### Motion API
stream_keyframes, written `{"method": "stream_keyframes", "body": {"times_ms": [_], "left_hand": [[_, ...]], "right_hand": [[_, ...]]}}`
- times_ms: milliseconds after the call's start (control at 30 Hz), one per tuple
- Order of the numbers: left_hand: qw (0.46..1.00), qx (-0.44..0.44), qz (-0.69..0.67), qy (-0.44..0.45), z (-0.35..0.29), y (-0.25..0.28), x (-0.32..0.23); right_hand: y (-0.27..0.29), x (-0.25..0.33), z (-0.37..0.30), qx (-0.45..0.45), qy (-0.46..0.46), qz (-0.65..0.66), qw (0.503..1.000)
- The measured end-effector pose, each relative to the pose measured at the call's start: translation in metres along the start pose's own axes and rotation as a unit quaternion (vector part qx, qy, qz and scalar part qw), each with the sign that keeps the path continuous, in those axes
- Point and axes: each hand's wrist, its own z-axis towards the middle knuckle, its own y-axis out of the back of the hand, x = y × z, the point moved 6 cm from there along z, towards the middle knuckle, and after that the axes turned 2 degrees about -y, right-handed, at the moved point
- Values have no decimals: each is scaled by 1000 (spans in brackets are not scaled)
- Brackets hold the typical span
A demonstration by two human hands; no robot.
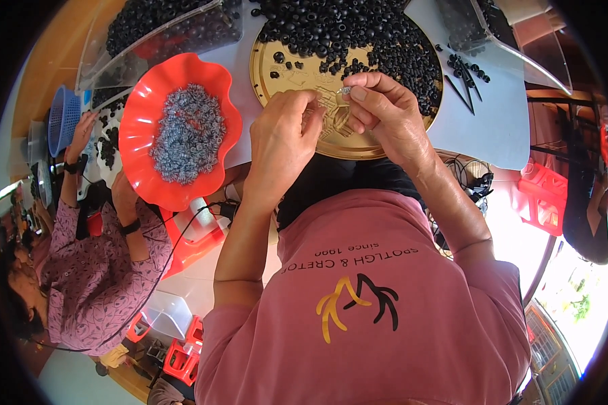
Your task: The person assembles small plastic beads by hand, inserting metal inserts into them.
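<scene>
Over the gold round tray (385,138), my right hand (392,115) pinches a small grey, spring-like piece (345,90) between thumb and forefinger. Beside it, to the left, my left hand (287,131) has its fingers curled in toward the thumb; whatever they may hold is hidden. Black beads and small black parts (331,30) cover the far and right portions of the tray. Left of my hands stands a red scalloped bowl (138,128), holding a heap of small grey coil-like pieces (189,135) that resemble the one in my right hand.
Clear plastic bins of black parts stand at the far left (216,30) and far right (496,50). Thin black rods (461,94) lie on the table right of the tray. At left, another person's hands (123,196) are near a blue basket (64,118).
</scene>
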Motion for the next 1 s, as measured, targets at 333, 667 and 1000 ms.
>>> {"method": "stream_keyframes", "body": {"times_ms": [333, 667, 1000], "left_hand": [[978, -35, -200, -36, 10, 9, -18], [975, -51, -211, -39, 8, 8, -15], [890, 38, -428, 150, 4, -9, 2]], "right_hand": [[-4, -3, -4, 6, -21, -4, 1000], [-16, 12, -11, -37, 69, -217, 973], [-21, 20, -13, -16, 223, -291, 930]]}}
